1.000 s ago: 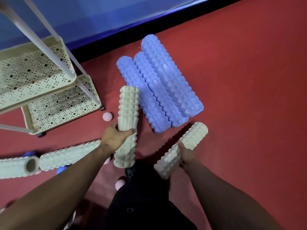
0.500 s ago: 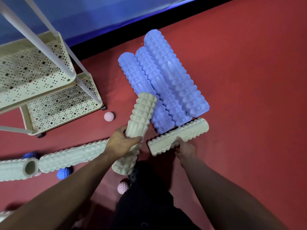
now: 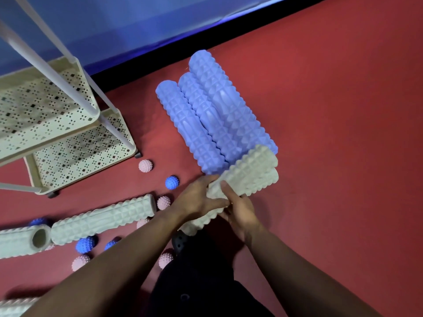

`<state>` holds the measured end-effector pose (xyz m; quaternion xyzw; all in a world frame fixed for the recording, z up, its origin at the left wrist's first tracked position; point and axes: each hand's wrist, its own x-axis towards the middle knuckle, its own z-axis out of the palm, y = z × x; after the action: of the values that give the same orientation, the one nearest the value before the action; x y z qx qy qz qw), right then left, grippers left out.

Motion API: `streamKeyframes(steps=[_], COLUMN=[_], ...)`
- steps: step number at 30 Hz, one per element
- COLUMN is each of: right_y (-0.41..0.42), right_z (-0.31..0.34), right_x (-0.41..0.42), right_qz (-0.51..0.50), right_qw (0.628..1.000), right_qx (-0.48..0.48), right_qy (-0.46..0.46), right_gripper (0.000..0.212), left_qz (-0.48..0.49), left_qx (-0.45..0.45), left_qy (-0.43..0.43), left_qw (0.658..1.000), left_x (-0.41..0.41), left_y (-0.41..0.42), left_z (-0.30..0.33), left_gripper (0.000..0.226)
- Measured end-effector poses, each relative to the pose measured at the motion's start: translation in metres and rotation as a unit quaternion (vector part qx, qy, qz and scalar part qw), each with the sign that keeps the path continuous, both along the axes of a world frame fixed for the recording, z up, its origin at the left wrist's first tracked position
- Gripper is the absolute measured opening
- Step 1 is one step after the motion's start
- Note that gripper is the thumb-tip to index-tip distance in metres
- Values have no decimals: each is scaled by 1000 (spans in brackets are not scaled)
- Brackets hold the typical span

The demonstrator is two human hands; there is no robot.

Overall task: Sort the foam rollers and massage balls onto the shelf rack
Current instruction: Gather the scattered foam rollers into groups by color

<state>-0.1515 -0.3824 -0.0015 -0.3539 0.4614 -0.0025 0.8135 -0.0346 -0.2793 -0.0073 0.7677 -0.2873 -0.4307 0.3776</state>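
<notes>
**Asker:** While the person looks down at the red floor [image 3: 332, 110], what are the hands doing?

**Describer:** Both hands meet on two cream rollers stacked one on the other. The left hand [image 3: 196, 197] grips the upper cream roller [image 3: 247, 172] near its lower end, fingers curled over it. The right hand [image 3: 240, 209] wraps around from the other side, thumb on top; how its fingers lie underneath cannot be told. The lower cream roller [image 3: 271, 179] shows just beneath and beside the upper one.

**Asker:** Where do those rollers sit?

**Describer:** Their far ends touch the near ends of three purple rollers [image 3: 206, 124], which lie side by side on the floor, slanting away.

**Asker:** And the shelf rack?

**Describer:** The cream shelf rack [image 3: 75, 143] stands at the left, with two perforated trays and white posts. Nothing lies on the visible trays.

**Asker:** What else is on the floor?

**Describer:** A third cream roller [image 3: 103, 218] lies left of the hands, end to end with a fourth cream roller [image 3: 20, 243] whose hollow end faces it. Spiky balls are scattered around: a pink ball [image 3: 145, 165] near the rack, a blue ball [image 3: 172, 182] close by, and more pink and blue ones near the left arm.
</notes>
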Motion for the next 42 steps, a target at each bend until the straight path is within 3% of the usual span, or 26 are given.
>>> streamKeyframes(steps=[3, 5, 7, 10, 20, 23, 26, 28, 30, 33, 38, 42], right_y=[-11, -19, -28, -39, -47, -43, -36, -24, -6, 22, 61, 80], right_z=[-10, -21, -33, -52, -86, -84, -78, -69, -58, -46, -44, -49], right_x=[-26, -47, -64, -74, -42, -44, -41, -29, -10, 25, 79, 105], right_qz=[-76, -116, -104, -52, -66, -48, -30, 48, 113, 250, 458, 533], right_qw=[996, 986, 977, 957, 950, 945, 927, 887, 869, 871, 769, 700], right_qx=[-13, -21, -19, -16, 31, -13, -126, -272, -369, -381, -442, -475], right_qy=[54, 114, 187, 284, 303, 323, 352, 370, 309, 183, 48, 20], right_gripper=[54, 49, 36, 41, 27, 17, 17, 41, 52, 49, 56, 56], left_qz=[8, 43, 79, 125, 151, 155, 167, 174, 178, 172, 83, 8], left_qx=[14, 25, 24, 62, 133, 151, 155, 171, 195, 225, 292, 335], left_qy=[30, 8, -25, -19, -29, -41, -50, -57, -75, -105, -211, -214], left_qw=[999, 999, 996, 990, 979, 975, 972, 968, 962, 953, 929, 918], left_x=[3, 8, 12, 19, 40, 37, 32, 31, 33, 38, 61, 87], left_y=[4, 13, 27, 49, 108, 113, 129, 148, 171, 206, 254, 270], left_z=[-7, -12, -17, -27, -32, -32, -38, -43, -48, -54, -73, -87], left_gripper=[60, 48, 32, 32, 30, 24, 22, 30, 38, 48, 66, 78])
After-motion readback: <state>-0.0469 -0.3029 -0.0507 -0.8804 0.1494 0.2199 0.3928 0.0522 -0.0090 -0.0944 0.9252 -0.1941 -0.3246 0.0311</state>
